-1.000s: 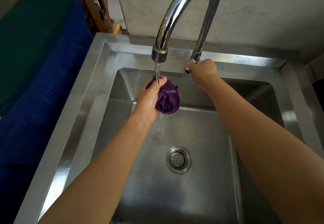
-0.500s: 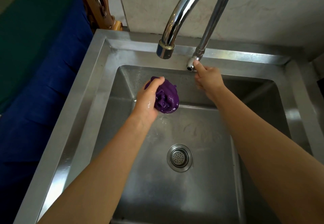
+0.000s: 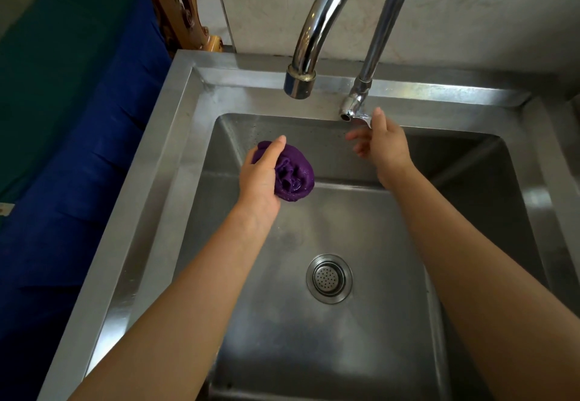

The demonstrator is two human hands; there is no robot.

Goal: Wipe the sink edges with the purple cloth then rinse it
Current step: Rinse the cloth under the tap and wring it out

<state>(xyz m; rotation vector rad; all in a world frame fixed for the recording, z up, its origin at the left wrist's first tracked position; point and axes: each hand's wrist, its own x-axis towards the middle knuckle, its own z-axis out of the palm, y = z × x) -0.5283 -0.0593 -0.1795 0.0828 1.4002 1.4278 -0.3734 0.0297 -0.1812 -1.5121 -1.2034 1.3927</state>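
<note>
The purple cloth [image 3: 295,173] is wet and bunched into a ball over the basin of the steel sink [image 3: 175,137]. My left hand [image 3: 262,177] grips it from the left, below and left of the tap spout [image 3: 299,83]. No water runs from the spout. My right hand [image 3: 381,143] is just below the small tap lever [image 3: 356,113] at the back rim, fingers loosely spread, thumb tip touching the lever.
A round drain strainer [image 3: 329,278] sits in the basin floor. The tall curved tap rises against the tiled wall [image 3: 470,8]. Left of the sink lies blue and green fabric [image 3: 62,118], with a carved wooden piece [image 3: 182,8] behind it.
The water stream has stopped. My right hand let go of the tap lever and opened just below it. My left hand kept holding the cloth and shifted slightly left of the spout.
</note>
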